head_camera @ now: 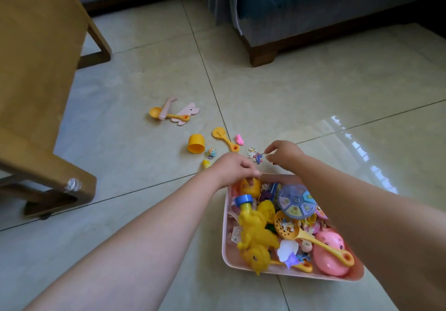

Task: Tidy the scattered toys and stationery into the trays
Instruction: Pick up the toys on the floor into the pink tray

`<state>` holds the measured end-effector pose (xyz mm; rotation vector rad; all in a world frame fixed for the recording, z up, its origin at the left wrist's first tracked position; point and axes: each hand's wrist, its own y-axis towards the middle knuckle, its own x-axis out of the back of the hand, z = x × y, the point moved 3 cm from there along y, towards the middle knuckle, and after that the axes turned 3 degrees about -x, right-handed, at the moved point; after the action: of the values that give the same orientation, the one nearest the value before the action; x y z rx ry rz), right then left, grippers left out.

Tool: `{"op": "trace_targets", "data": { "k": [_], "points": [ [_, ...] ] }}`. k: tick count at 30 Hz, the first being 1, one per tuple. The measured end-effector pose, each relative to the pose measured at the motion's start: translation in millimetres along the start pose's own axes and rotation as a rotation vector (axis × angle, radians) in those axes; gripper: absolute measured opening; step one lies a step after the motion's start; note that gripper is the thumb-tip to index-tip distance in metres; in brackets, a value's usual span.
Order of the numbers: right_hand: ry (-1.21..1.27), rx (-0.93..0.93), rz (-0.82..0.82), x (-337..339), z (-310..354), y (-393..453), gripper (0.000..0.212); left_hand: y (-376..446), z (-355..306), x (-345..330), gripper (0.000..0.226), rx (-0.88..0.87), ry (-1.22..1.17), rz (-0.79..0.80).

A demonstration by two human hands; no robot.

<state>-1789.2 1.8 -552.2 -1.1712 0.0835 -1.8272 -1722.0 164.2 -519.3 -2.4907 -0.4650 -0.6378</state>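
Observation:
A pink tray [226, 248] on the tiled floor is heaped with toys: a yellow dinosaur [255, 235], a pink pig [330, 250], a round blue disc [296, 200]. My left hand [237, 168] hangs over the tray's far left corner, fingers curled down onto a yellow cup [251, 186]. My right hand [283, 152] reaches past the tray's far edge, its fingertips pinched beside puzzle pieces [254, 155]. Loose on the floor beyond lie a yellow cup [196, 143], a yellow spoon [224, 138], a small pink toy [239, 139] and a tiny figure [211, 153].
Farther off lie another yellow spoon [156, 112] and flat pink pieces [188, 112]. A wooden furniture frame [36, 81] stands at the left, its foot [72, 190] near my left arm. A blue sofa [325, 4] with a wooden leg [263, 54] fills the back right.

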Motion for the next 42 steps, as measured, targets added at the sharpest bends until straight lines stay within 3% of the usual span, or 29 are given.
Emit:
{"op": "trace_targets", "data": {
  "k": [3, 7, 11, 16, 20, 23, 27, 30, 32, 34, 37, 39, 42],
  "points": [
    [-0.084, 0.008, -0.024, -6.7, 13.0, 15.8, 0.034, 15.1, 22.0, 14.4, 0.006, 0.116, -0.054, -0.300],
    [-0.309, 0.024, -0.049, -18.0, 15.4, 29.6, 0.043, 38.3, 36.8, 18.2, 0.019, 0.223, 0.013, -0.417],
    [-0.311, 0.053, -0.041, -21.6, 7.0, 37.3, 0.029, 68.9, 33.7, 3.5, 0.039, 0.192, 0.080, -0.361],
    [0.008, -0.033, 0.009, 11.7, -19.4, 37.0, 0.008, 104.6, 30.4, -14.3, 0.041, 0.200, 0.263, -0.319],
    [0.206, -0.043, -0.010, 35.2, -44.4, 23.9, 0.020, 118.8, 28.8, -19.8, 0.028, 0.214, 0.385, -0.350],
    [0.328, -0.024, 0.086, 41.1, -54.8, 10.7, 0.017, 119.9, 26.8, -20.6, 0.033, 0.268, 0.425, -0.359],
    [0.333, 0.057, 0.206, 44.6, -55.8, -10.6, 0.008, 110.4, 19.3, -24.2, 0.015, 0.193, 0.393, -0.337],
    [0.354, 0.087, 0.258, 48.9, -56.2, -23.3, 0.009, 102.4, 12.7, -20.1, 0.023, 0.085, 0.282, -0.331],
    [0.311, 0.099, 0.289, 52.4, -54.7, -29.0, 0.009, 89.7, -2.0, -14.2, 0.024, 0.039, 0.075, -0.285],
    [0.214, 0.114, 0.324, 54.9, -49.2, -35.0, 0.011, 71.5, -19.4, -9.8, 0.023, 0.005, -0.109, -0.166],
    [0.080, 0.102, 0.360, 52.7, -36.7, -43.0, 0.003, 43.6, -32.6, -11.5, 0.012, 0.020, -0.052, 0.082],
    [0.056, 0.087, 0.301, 47.7, -27.5, -43.4, 0.010, 29.8, -29.6, -11.1, 0.009, 0.027, 0.060, 0.137],
    [0.118, 0.060, 0.119, 34.7, -15.3, -35.1, 0.016, 19.3, -15.1, 5.5, 0.016, 0.028, 0.104, -0.037]
  ]
}}
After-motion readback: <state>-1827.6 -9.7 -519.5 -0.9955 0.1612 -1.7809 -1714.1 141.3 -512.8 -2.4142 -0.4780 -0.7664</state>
